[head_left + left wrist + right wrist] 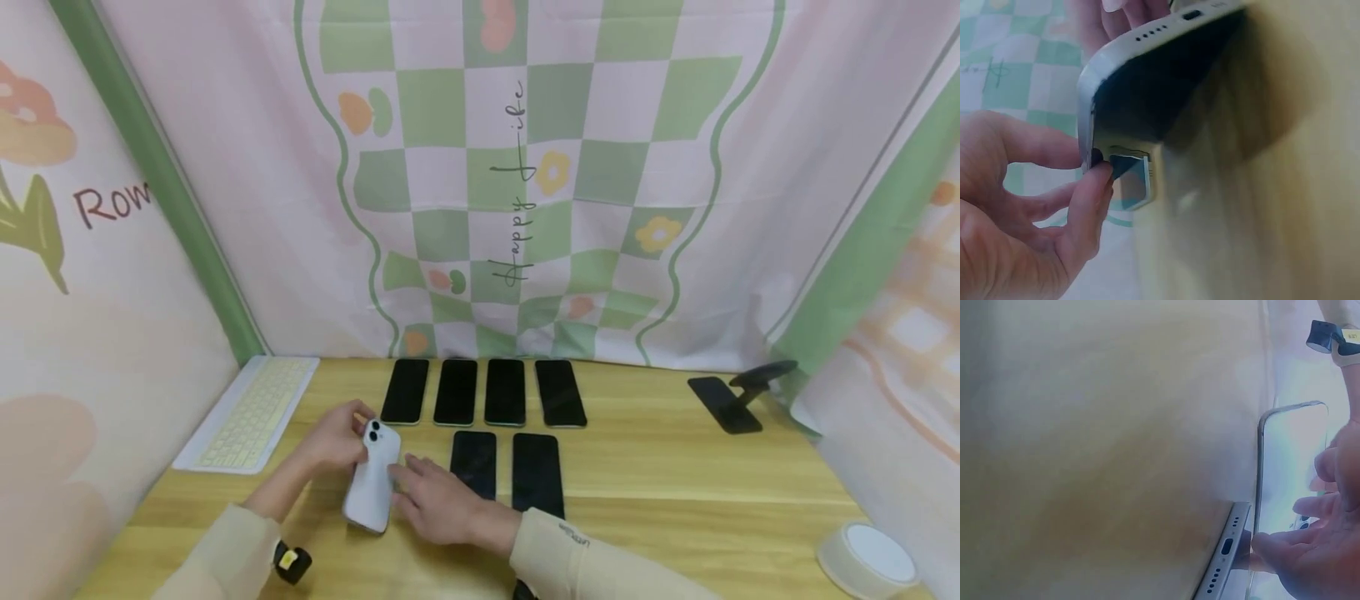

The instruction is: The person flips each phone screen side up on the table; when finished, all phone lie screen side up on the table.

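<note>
In the head view, a white phone (pixel 372 483) with two rear lenses is tilted up, its back towards me. My left hand (pixel 339 437) pinches its left edge near the lenses; the left wrist view shows finger and thumb at the edge and the phone's (pixel 1160 56) dark screen facing the wood. Extended fingers of my right hand (pixel 438 504) touch the right edge. Beside that hand lie two black-screened phones (pixel 474 462) (pixel 537 471), partly covered by the right arm. The right wrist view shows the white phone's (pixel 1291 456) pale back.
Several dark-screened phones (pixel 406 392) lie in a row along the back of the wooden table (pixel 660 475). A white keyboard (pixel 251 412) is at the left, a black stand (pixel 738 404) at the back right, and a tape roll (pixel 866 560) at the front right. A patterned curtain (pixel 525 183) hangs behind.
</note>
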Demonstrator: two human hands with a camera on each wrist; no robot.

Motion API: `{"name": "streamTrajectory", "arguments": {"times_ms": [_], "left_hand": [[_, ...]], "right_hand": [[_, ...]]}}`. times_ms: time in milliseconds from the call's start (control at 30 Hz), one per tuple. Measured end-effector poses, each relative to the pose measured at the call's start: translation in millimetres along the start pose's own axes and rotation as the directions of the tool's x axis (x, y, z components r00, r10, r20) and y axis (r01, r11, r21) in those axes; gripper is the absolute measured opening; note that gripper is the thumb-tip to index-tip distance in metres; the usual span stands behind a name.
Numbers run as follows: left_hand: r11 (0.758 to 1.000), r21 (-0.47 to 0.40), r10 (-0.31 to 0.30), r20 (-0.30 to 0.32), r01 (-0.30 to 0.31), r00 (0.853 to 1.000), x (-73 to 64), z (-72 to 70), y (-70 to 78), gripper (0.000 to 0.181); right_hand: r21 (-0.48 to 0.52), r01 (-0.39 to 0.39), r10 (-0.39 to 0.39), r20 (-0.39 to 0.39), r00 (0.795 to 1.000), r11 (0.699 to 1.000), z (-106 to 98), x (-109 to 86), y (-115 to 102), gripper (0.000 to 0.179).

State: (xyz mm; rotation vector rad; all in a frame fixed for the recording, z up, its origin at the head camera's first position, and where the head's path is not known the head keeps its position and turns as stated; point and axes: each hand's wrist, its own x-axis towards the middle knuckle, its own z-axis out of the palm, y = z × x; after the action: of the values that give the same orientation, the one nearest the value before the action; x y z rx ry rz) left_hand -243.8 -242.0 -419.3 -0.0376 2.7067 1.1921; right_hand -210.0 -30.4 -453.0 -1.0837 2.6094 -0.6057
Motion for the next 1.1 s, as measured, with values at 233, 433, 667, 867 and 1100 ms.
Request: {"name": "streamTrajectory", "arguments": {"times_ms": [233,433,667,867,1100], "left_hand": [[0.961,0.274,0.030,0.065,-0.047,0.997,3.5,-1.6,22.9,0.064],[0.911,0.391,0.098,0.096,-0.128,0.991,7.8,6.8,41.2,0.055],[0.984,0.122,0.115,0.128,-0.130,0.985,8.6,15.3,37.3,0.060],[0.992,-0.101,0.093,0.161,-0.078,0.982,10.3,25.2,27.0,0.058],[0.991,-0.121,0.070,0.137,-0.054,0.988,9.2,34.1,22.4,0.036]], "right_hand": [[0.183,-0.042,0.055,-0.065,0.996,0.982,-2.5,-1.6,2.7,0.046],[0.461,-0.100,0.157,-0.087,0.984,0.882,-2.7,-2.7,3.1,0.038],[0.767,-0.130,0.314,-0.097,0.945,0.629,0.4,-4.7,-0.1,0.030],[0.923,-0.140,0.417,-0.023,0.909,0.357,2.1,-7.0,-1.4,0.041],[0.929,-0.140,0.454,-0.033,0.891,0.342,8.6,-9.8,0.7,0.044]]}}
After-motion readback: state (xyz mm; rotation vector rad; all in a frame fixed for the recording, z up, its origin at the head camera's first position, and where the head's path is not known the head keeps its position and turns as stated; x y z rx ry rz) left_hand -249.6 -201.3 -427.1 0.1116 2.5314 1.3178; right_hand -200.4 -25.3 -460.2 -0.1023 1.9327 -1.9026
